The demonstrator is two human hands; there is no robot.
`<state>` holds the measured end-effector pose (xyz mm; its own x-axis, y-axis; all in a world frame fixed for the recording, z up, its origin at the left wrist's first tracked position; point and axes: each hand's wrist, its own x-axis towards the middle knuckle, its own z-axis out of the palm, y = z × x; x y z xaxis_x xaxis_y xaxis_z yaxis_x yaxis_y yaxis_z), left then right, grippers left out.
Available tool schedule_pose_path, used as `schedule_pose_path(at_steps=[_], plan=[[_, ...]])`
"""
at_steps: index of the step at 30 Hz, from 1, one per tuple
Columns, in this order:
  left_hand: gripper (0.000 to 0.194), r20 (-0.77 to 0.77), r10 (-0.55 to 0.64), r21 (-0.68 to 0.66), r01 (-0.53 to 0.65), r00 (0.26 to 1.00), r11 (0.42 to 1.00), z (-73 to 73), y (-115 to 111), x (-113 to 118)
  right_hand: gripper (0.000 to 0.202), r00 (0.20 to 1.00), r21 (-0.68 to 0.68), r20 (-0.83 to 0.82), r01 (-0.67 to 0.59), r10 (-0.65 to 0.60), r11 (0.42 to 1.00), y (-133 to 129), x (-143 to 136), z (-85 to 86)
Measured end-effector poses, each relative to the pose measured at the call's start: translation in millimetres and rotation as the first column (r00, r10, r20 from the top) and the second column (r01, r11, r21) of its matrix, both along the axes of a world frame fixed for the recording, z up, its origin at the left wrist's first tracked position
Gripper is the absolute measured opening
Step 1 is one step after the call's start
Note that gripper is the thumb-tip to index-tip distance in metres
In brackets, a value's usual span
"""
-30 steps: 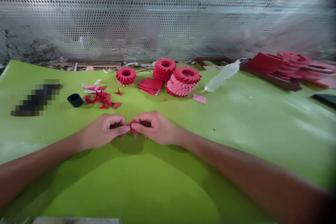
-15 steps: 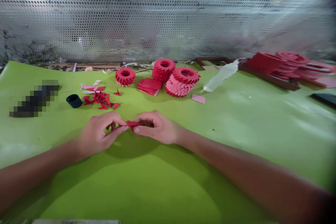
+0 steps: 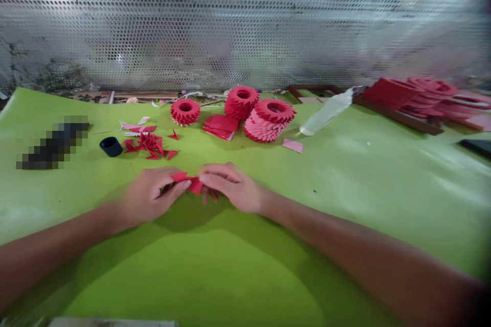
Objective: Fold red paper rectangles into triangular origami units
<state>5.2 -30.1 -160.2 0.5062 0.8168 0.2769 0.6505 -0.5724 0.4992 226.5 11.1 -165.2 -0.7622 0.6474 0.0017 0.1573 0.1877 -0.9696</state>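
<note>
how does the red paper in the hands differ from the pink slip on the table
The red paper is strong red; the pink slip is pale pink. The red paper is held between the left hand and right hand, while the pink slip lies on the green table. The red paper looks folded; the pink slip looks flat. Both are small.

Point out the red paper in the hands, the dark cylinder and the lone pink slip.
Red paper (image 3: pixel 195 185): head view, on its lower flap.
Dark cylinder (image 3: pixel 112 150): head view, on its outer wall.
Lone pink slip (image 3: pixel 292 145): head view, middle of its face.
</note>
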Motion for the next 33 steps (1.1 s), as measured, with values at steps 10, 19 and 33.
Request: schedule_pose_path(at_steps=[10,19,33], plan=[[0.038,0.088,0.022,0.091,-0.030,0.996,0.995,-4.4,-1,-1,0.042,0.995,-0.059,-0.084,0.046,-0.051,0.997,2,-4,-5.5],[0.036,0.046,0.008,0.111,-0.013,0.999,0.994,-2.6,-2,1,0.047,0.988,0.149,0.049,0.140,-0.148,0.979,-7,-7,3.1],[0.036,0.076,0.088,0.055,-0.093,0.993,0.994,-2.0,-3,-1,0.044,0.994,0.069,-0.005,0.113,-0.113,0.991,-6,-6,3.6]])
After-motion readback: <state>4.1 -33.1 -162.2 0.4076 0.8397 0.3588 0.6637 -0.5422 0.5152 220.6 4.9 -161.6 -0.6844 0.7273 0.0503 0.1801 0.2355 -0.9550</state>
